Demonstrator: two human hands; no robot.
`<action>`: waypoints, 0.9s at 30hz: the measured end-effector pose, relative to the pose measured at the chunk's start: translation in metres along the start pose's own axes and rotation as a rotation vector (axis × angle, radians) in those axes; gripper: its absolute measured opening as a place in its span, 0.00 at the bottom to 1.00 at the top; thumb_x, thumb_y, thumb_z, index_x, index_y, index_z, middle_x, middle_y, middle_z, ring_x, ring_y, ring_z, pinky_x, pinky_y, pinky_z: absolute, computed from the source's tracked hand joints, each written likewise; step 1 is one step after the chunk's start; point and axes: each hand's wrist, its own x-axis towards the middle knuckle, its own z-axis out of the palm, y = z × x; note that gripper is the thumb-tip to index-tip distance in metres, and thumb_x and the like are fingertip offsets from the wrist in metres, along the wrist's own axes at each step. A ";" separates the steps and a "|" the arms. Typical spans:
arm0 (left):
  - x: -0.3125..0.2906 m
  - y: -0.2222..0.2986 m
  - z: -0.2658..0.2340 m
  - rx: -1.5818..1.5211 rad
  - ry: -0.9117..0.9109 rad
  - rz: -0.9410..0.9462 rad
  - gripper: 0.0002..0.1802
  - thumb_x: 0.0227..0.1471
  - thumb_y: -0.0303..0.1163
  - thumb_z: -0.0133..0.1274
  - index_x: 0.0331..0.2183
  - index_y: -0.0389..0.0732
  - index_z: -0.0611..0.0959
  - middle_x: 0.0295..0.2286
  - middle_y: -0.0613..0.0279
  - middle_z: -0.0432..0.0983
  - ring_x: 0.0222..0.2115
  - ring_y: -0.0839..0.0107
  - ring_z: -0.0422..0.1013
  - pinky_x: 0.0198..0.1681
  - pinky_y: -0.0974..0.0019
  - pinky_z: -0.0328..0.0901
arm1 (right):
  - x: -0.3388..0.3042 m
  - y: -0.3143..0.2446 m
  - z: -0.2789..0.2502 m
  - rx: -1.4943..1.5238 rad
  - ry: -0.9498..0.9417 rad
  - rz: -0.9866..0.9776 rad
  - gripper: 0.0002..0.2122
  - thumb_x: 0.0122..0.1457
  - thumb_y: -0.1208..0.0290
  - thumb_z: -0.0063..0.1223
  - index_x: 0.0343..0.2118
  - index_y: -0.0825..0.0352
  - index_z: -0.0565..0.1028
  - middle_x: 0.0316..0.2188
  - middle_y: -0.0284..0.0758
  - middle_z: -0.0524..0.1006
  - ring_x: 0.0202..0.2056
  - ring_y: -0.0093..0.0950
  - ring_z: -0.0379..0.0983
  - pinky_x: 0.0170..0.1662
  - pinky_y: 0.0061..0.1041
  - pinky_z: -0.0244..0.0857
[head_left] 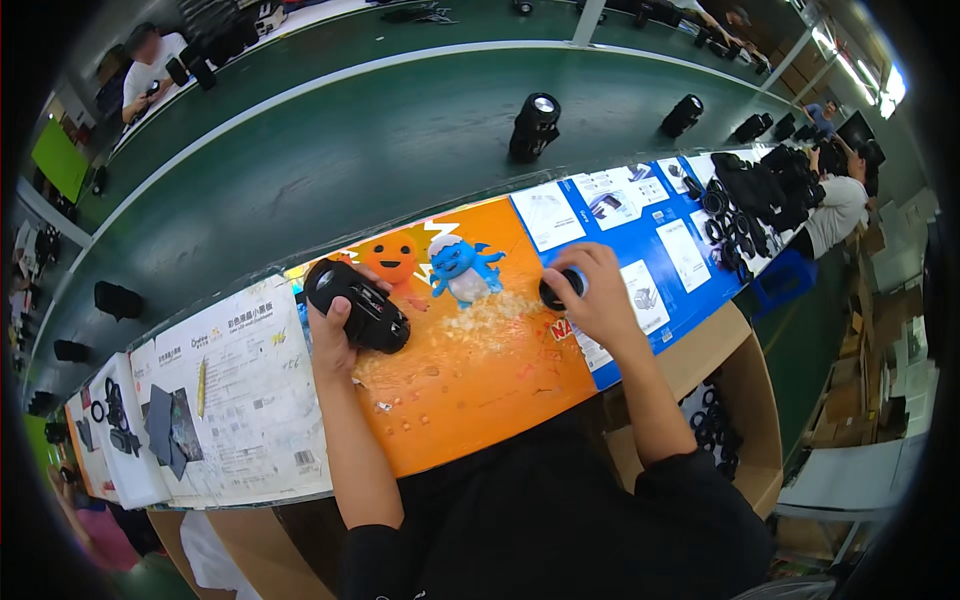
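Note:
My left hand [335, 335] grips a black cylindrical device [362, 308], which looks like a portable speaker. It is tilted above the orange printed board [450, 415], left of the middle. Farther right, the bent fingers of my right hand [600, 295] close on a small black round part [552, 291], perhaps a ring or end cap. This part is apart from the cylinder, near where the orange board meets a blue printed board [690, 300]. My fingers hide some of both pieces.
Beyond the table runs a green conveyor belt [330, 150] carrying black cylinders [535, 128]. Black rings [722, 215] lie at the right. Below stands a cardboard box [755, 400] with black parts. On the left are a yellow pencil [201, 388] and white tray [138, 445]. People work nearby.

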 end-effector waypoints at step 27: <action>-0.014 0.008 0.027 0.248 -0.025 -0.068 0.41 0.54 0.37 0.77 0.63 0.36 0.77 0.46 0.59 0.84 0.43 0.70 0.82 0.48 0.65 0.77 | 0.093 -0.080 0.076 0.765 -0.450 -0.036 0.12 0.72 0.69 0.64 0.51 0.72 0.85 0.62 0.42 0.83 0.58 0.33 0.81 0.64 0.34 0.72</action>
